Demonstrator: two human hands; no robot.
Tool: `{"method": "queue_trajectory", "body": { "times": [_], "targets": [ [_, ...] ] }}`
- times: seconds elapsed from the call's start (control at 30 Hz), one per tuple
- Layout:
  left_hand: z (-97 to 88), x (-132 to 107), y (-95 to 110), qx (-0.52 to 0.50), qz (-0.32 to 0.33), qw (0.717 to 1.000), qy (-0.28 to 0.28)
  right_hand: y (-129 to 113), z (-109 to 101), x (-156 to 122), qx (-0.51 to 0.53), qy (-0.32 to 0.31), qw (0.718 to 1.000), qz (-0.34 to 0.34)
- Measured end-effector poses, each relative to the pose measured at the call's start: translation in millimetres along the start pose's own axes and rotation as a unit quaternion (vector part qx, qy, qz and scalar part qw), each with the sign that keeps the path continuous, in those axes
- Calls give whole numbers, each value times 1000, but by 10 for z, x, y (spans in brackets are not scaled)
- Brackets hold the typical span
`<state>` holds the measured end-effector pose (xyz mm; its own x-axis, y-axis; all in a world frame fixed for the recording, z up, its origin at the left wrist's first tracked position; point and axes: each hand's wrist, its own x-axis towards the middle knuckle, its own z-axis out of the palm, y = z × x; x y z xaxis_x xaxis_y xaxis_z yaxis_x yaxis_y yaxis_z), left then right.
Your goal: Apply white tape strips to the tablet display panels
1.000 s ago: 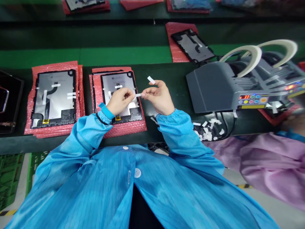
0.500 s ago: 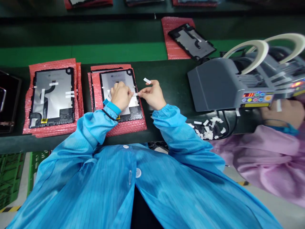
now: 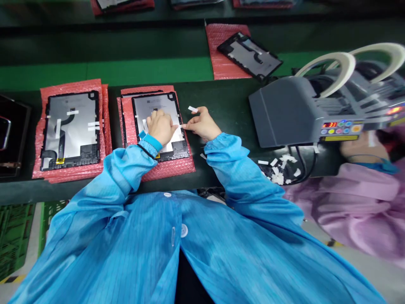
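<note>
A tablet screen assembly (image 3: 148,110), grey-backed with a black frame, lies on a stack of red bubble-wrap sleeves (image 3: 155,172). My left hand (image 3: 161,128) rests on its back with fingers loosely bent and the thumb stretched toward the right edge. At that edge my right hand (image 3: 204,124) pinches the end of a small white strip of tape (image 3: 181,126) between thumb and forefinger. A second white strip (image 3: 193,109) sticks to a raised fingertip of the same hand. The underside of my left hand is hidden.
To the left, a similar assembly (image 3: 72,131) lies on red sleeves. A grey tape dispenser (image 3: 284,112) stands right, with white tape scraps (image 3: 280,171) before it. A co-worker's hand (image 3: 363,147) is beside it. Another assembly (image 3: 249,55) lies slanted at the back.
My right hand stays at the screen's right edge, and less of the strip shows between my hands. The co-worker's hand has shifted slightly left. The view has moved a little.
</note>
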<state>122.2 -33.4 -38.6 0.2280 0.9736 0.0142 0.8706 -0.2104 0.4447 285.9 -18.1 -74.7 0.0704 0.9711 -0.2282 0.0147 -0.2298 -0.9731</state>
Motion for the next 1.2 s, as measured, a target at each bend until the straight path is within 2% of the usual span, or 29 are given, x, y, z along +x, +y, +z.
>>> {"method": "queue_trajectory", "body": {
  "times": [0.1,0.2,0.37,0.5,0.63,0.77,0.87,0.97,1.07,1.2],
  "targets": [
    [-14,51,-117,-13,-5,999,40,-73,-85,8,-7,2,1000,22],
    [-102,152,-211,-60,6,997,47,-205,-136,-55,-34,-8,999,25],
    [-268,264,-168,-144,111,983,21,-399,-92,-236,-39,-123,991,-17],
    [-285,253,-99,-141,120,983,-12,-475,-62,-300,-58,-177,982,-27],
    [-237,256,-109,-125,79,989,-14,-470,-78,-264,-72,-131,988,-42],
    [-204,273,-107,-124,51,991,-25,-414,-75,-166,-94,-79,988,-96],
    [-189,266,-63,-99,24,994,-46,-361,-47,-90,-165,-72,975,-131],
    [-174,241,1,-32,3,998,-53,-295,-15,-26,-246,-52,957,-147],
    [-163,218,56,32,-7,998,-59,-227,8,28,-308,-36,940,-146],
    [-159,202,89,62,-15,996,-70,-181,23,76,-351,-45,926,-129]
  ]
}}
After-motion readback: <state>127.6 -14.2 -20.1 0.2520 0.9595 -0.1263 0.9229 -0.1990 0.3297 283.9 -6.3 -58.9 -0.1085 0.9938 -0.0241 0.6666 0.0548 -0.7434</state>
